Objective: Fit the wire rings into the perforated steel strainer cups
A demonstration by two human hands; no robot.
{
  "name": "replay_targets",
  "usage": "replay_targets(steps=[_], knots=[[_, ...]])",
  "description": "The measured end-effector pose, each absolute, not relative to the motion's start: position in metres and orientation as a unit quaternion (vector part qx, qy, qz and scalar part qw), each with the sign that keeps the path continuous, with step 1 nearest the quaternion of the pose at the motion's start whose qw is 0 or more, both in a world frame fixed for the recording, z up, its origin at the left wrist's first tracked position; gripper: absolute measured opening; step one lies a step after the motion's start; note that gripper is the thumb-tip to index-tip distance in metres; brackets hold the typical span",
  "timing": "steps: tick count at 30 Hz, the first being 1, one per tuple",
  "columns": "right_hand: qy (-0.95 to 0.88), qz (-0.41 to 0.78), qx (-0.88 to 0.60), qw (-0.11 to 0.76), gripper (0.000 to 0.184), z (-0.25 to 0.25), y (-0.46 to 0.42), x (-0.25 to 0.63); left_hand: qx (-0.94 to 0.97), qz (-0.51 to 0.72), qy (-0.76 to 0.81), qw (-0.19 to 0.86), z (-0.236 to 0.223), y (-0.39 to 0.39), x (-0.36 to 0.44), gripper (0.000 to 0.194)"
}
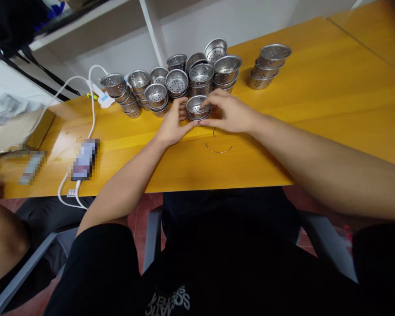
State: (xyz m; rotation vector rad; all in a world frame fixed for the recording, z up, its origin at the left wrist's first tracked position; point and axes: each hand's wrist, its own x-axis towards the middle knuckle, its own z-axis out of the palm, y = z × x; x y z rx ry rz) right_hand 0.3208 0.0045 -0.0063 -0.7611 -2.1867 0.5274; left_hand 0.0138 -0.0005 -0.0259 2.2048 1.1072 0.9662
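A short stack of perforated steel cups (198, 115) sits on the yellow table between my hands. My left hand (173, 125) curls round the left side of the stack, its thumb at the front near the base. On the right side, my right hand (232, 112) grips the stack, with a fingertip over the rim of the upper cup and the thumb low at the front. Close behind stand more stacks of the same cups (201, 74). A thin curved wire (219, 151) lies on the table just in front of my right hand.
Another cup stack (261, 81) leans at the right rear. To the left lie a phone (84, 160) with a white cable, a power strip (104, 97) and a cardboard box (36, 129). A shelf (85, 19) stands behind the table. Another person's arm (3, 232) is at far left.
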Motion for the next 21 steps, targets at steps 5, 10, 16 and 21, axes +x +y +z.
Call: replay_targets(steps=[5, 10, 16, 21], knots=[[-0.862, 0.198, -0.277, 0.376, 0.052, -0.007, 0.006, 0.322, 0.817, 0.347, 0.39, 0.247, -0.027, -0.002, 0.013, 0.099], [-0.873, 0.182, -0.303, 0.335, 0.04, 0.008, 0.021, 0.359, 0.815, 0.33, 0.408, 0.247, -0.025, -0.004, 0.008, 0.091], [-0.872, 0.122, -0.441, 0.175, 0.022, 0.044, 0.031, 0.412, 0.813, 0.321, 0.418, 0.246, -0.022, -0.007, 0.005, 0.079], [-0.845, 0.089, -0.51, 0.13, 0.043, 0.06, 0.031, 0.43, 0.82, 0.311, 0.409, 0.251, -0.016, -0.011, 0.007, 0.078]])
